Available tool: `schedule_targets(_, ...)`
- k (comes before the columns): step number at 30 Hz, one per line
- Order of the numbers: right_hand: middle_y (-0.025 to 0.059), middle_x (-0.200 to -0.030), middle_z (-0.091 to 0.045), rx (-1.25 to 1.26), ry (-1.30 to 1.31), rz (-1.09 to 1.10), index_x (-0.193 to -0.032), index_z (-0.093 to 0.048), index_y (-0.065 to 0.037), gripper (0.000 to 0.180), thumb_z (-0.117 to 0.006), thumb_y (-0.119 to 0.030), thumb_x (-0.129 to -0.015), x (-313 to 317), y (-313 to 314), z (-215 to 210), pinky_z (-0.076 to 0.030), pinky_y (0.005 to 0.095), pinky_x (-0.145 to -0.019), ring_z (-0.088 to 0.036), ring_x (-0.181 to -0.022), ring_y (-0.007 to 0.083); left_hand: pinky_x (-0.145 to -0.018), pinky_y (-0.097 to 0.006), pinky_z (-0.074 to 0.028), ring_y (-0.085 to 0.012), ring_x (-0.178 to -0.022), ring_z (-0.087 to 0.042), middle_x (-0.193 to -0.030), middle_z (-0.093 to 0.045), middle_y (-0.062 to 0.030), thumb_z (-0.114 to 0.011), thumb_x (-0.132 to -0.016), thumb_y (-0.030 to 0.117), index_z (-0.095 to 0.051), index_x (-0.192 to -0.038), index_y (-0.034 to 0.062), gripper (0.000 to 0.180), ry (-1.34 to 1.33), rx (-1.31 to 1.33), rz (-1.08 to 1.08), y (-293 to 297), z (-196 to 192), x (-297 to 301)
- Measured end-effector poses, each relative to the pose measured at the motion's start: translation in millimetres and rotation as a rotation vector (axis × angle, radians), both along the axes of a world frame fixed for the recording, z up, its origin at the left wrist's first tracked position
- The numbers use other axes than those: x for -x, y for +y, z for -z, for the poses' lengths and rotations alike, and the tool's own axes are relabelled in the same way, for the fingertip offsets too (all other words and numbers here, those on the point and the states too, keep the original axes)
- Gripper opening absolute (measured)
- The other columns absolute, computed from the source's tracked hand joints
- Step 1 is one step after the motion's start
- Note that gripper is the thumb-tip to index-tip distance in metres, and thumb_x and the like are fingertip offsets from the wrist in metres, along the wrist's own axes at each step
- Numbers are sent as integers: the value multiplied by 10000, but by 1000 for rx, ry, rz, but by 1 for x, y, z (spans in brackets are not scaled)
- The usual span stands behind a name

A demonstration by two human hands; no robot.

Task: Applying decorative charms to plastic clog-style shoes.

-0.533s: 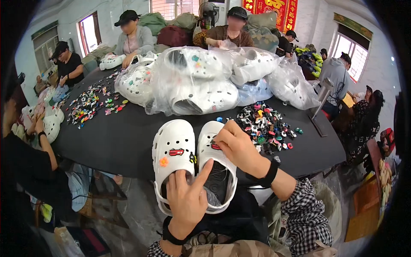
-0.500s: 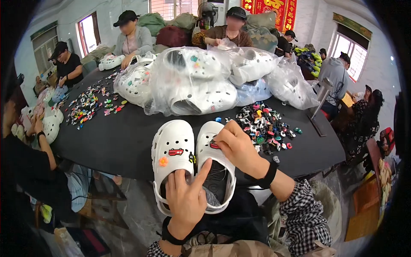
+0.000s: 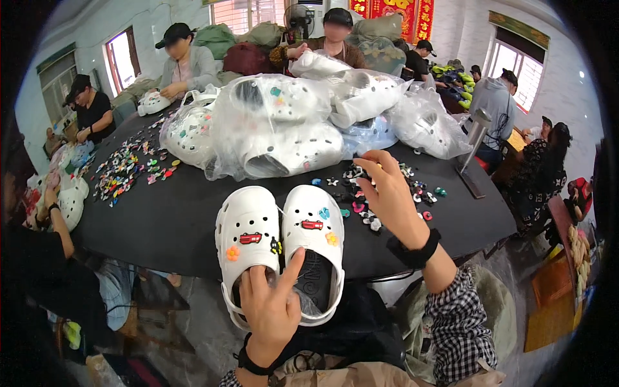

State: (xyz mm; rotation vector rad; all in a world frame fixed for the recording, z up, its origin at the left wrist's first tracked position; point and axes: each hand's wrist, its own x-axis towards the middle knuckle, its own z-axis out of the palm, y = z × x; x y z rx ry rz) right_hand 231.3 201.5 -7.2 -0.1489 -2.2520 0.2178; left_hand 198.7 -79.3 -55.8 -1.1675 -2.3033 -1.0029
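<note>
busy workshop, people seated round a big black surface [image 3: 174, 219] with bagged white clogs [image 3: 284, 122] heaped mid-surface. pair of white clogs [image 3: 280, 238] sits at the near edge, some charms already on. left hand [image 3: 271, 309] steadies the heels, fingers spread, gripping nothing. right hand [image 3: 387, 193] is over the loose charm pile [image 3: 380, 193], fingers curled; can't tell if it holds one. looks like charm-picking; next move likely needs a clean pinch on one.
</note>
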Motion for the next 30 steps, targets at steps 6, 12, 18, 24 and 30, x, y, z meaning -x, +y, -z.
schedule_targets(6, 159, -1146, -599, 187, -6, -547, -1135, -651, -15, 319, -687, 1, -818, 19, -94, -25, -514, 409, -880, -608, -1061, 342, -885, -509, -412, -427, -1010, -507, -1118, -499, -215, -615, -691, 13, -584, -1371, 142, 693, 49, -3, 47, -3, 8, 6)
schedule_targets(12, 136, -1219, -613, 16, -290, -503, -1229, -614, -3, 418, -702, -56, -824, 14, -121, -2, -517, 398, -888, -630, -1036, 308, -947, -454, -415, -381, -1025, -510, -1177, -488, -235, -675, -701, -30, -361, -1329, -67, 703, -100, -203, 28, -3, 24, 4)
schedule_targets(18, 105, -1081, -627, -81, -273, -499, -1147, -604, -6, 400, -735, -46, -771, 12, -125, -1, -515, 407, -855, -634, -977, 290, -1008, -423, -399, -331, -1098, -515, -1231, -464, -232, -678, -684, -68, -314, -1363, -40, 771, -210, -330, -10, 4, 28, 3)
schedule_targets(24, 102, -903, -581, 263, -373, -626, -955, -572, -32, 267, -743, -19, -750, 24, -118, -7, -501, 412, -778, -611, -897, 310, -930, -427, -438, -368, -1037, -532, -1191, -494, -214, -745, -665, -46, -410, -1302, -53, 719, -237, -433, 17, 5, 37, 8)
schedule_targets(30, 102, -873, -574, 102, -261, -642, -932, -569, -39, 252, -739, -25, -747, 28, -113, -6, -475, 415, -741, -586, -872, 321, -964, -433, -429, -386, -1094, -521, -1211, -488, -220, -744, -661, -65, -400, -1322, -34, 746, -227, -410, 7, 9, 30, 9)
